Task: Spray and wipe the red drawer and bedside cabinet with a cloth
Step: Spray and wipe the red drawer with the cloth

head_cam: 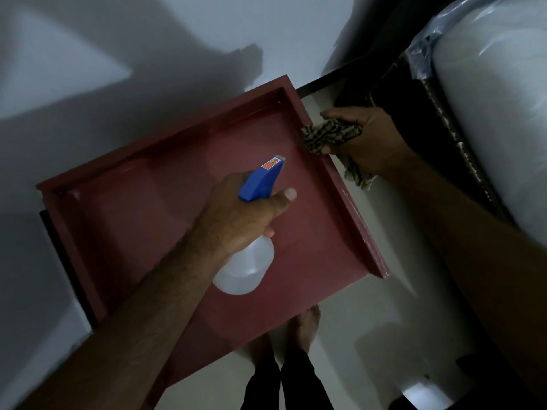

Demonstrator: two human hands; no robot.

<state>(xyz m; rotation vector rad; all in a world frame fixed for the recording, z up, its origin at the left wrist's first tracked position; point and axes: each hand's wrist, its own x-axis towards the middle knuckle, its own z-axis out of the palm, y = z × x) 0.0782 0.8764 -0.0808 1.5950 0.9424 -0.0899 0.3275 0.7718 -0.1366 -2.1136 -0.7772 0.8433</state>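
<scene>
The red drawer point(142, 208) is pulled out below me, its inside bare and glossy. My left hand point(236, 214) grips a clear spray bottle point(245, 267) with a blue trigger head point(262, 179). The bottle is held over the middle of the drawer, nozzle pointing toward the far corner. My right hand point(364, 140) holds a patterned cloth point(328, 137) bunched against the drawer's right side wall, with the cloth's tail hanging down outside. The bedside cabinet itself is hidden apart from a dark edge point(59, 255) at the drawer's left.
A pale wall point(148, 54) rises behind the drawer. To the right stands a bed frame with a plastic-wrapped mattress point(497, 113). My bare feet point(296, 332) stand on the light tiled floor point(379, 321) in front of the drawer. The room is dim.
</scene>
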